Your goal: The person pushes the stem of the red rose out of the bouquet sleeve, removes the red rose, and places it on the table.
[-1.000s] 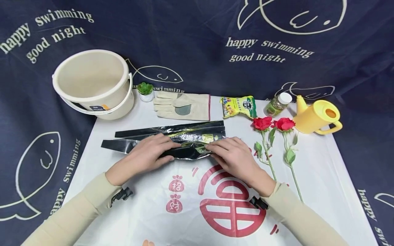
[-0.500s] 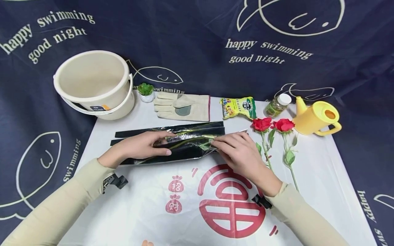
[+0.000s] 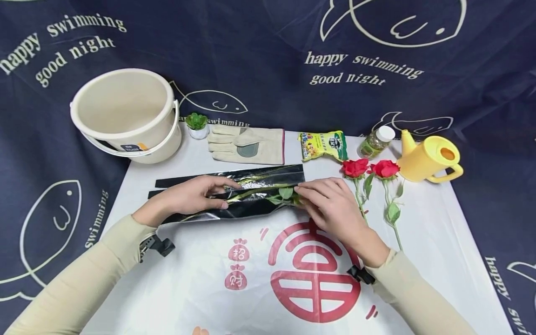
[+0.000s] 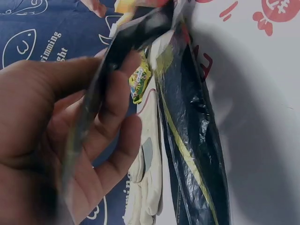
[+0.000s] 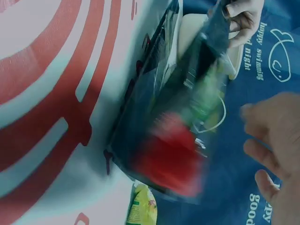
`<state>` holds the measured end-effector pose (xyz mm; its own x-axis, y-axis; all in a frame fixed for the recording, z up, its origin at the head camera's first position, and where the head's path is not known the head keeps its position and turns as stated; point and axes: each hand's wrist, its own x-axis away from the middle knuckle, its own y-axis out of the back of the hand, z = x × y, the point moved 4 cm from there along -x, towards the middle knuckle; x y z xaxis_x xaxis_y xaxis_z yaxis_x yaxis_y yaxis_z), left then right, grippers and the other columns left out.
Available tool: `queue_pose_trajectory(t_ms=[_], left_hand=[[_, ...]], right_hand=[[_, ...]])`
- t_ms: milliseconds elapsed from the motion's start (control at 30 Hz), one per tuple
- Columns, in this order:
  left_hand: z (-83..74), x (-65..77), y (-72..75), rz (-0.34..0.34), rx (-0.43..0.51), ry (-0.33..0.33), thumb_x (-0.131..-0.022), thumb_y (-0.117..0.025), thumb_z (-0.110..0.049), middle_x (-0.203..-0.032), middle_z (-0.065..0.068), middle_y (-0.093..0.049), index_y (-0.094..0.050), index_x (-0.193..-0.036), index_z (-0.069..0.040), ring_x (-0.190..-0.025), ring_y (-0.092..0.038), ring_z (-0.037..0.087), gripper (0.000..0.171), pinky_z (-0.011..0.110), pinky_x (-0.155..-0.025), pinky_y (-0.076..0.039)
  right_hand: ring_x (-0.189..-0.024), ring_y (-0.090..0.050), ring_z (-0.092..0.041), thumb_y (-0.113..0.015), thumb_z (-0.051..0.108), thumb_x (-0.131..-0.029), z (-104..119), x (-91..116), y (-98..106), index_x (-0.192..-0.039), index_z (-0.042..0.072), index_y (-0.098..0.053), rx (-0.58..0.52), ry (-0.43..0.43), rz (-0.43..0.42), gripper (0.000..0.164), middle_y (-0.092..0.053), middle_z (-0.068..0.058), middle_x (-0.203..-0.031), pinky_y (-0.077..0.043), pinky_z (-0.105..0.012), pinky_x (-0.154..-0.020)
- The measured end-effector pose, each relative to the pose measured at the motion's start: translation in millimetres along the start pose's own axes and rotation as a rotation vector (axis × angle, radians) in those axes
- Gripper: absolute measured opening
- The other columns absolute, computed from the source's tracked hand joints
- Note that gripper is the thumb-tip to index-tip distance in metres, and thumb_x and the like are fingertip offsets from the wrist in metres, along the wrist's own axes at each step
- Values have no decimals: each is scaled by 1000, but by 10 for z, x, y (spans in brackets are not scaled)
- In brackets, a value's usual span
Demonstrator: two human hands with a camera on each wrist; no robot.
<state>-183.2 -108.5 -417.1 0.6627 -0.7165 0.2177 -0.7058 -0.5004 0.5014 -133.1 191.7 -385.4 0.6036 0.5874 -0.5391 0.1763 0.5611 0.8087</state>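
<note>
A black film flower sleeve with gold lines (image 3: 247,209) lies across the table. My left hand (image 3: 186,197) is at its left part; in the left wrist view the thumb and fingers pinch the edge of the film (image 4: 101,86). Green leaves (image 3: 286,192) show at the sleeve's right end beside the bent fingertips of my right hand (image 3: 328,202). A blurred red rose (image 5: 171,157) lies against the film in the right wrist view, where the right fingers look apart from it. The head view hides what is under the right palm, so its grip is unclear.
More black sleeves (image 3: 289,172) lie behind. Two red roses (image 3: 355,168) lie at the right. Along the back stand a bucket (image 3: 125,116), potted succulent (image 3: 197,124), work gloves (image 3: 246,145), yellow snack packet (image 3: 322,145), jar (image 3: 376,142) and yellow watering can (image 3: 431,160).
My left hand has moved left from the sleeve's middle. The right hand has shifted right, and the green leaves show more plainly at the sleeve's right end.
</note>
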Motion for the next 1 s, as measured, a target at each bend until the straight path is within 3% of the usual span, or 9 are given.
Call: queue_pose_trajectory(t_ms=[100, 167, 233, 333, 433, 533, 633, 733, 1000], left_hand=[[10, -7, 38, -77, 16, -20, -89, -66, -21, -106, 0, -64, -51, -132, -25, -100, -59, 13, 45, 38, -83, -45], [26, -17, 66, -128, 53, -33, -89, -65, -20, -110, -1, -64, -51, -132, -22, -103, -58, 13, 45, 37, -86, -44], [39, -30, 87, -166, 97, -47, -89, -65, -20, -103, -2, -67, -50, -132, -20, -96, -61, 14, 45, 35, -81, -45], [33, -56, 106, -190, 152, -75, -90, -65, -20, -94, -2, -68, -50, -133, -20, -84, -62, 16, 45, 32, -73, -46], [13, -68, 119, -204, 162, -92, -90, -65, -20, -90, -2, -68, -51, -132, -21, -78, -61, 17, 44, 30, -67, -46], [3, -60, 120, -198, 171, -91, -90, -64, -18, -93, -1, -69, -52, -130, -21, -81, -62, 17, 42, 29, -67, -46], [3, -43, 114, -186, 174, -81, -90, -64, -18, -97, 0, -69, -52, -130, -21, -86, -61, 16, 42, 29, -68, -46], [10, -26, 111, -176, 180, -74, -90, -64, -18, -98, 0, -68, -52, -131, -22, -87, -61, 17, 43, 30, -67, -45], [-30, 40, 178, -231, 191, -72, -90, -64, -14, -97, 1, -68, -51, -132, -20, -83, -62, 18, 44, 29, -67, -45]], right_hand=[[-93, -60, -21, -75, 1, -73, 112, -24, 34, -109, 8, -69, -211, -74, -73, 36, -66, -5, -104, -44, -37, -82], [-86, -61, -19, -73, -1, -77, 190, -30, 6, -105, 7, -70, -392, -186, -45, 30, -67, -5, -99, -49, -34, -73], [-78, -61, -17, -69, 2, -83, 218, -12, -80, -106, 6, -69, -568, -366, 30, 24, -68, -5, -95, -50, -31, -64], [-79, -63, -21, -63, 9, -90, 121, 68, -274, -112, 1, -65, -828, -695, 95, 23, -68, -9, -97, -51, -29, -64], [-78, -63, -22, -60, 19, -93, -91, 160, -459, -120, -5, -57, -1080, -970, 1, 36, -67, -13, -96, -50, -26, -63], [-71, -59, -16, -61, 30, -92, -280, 224, -567, -122, -4, -52, -1266, -1144, -159, 47, -66, -9, -89, -47, -23, -58], [-66, -56, -11, -63, 36, -89, -382, 242, -609, -115, 1, -55, -1364, -1212, -263, 45, -63, -3, -82, -44, -22, -55], [-63, -54, -10, -66, 34, -88, -416, 235, -620, -105, 6, -59, -1396, -1230, -307, 34, -61, 0, -78, -44, -22, -54], [-61, -50, -10, -61, 18, -92, -421, 200, -602, -95, 5, -57, -1353, -1202, -430, 13, -55, -2, -73, -39, -21, -53]])
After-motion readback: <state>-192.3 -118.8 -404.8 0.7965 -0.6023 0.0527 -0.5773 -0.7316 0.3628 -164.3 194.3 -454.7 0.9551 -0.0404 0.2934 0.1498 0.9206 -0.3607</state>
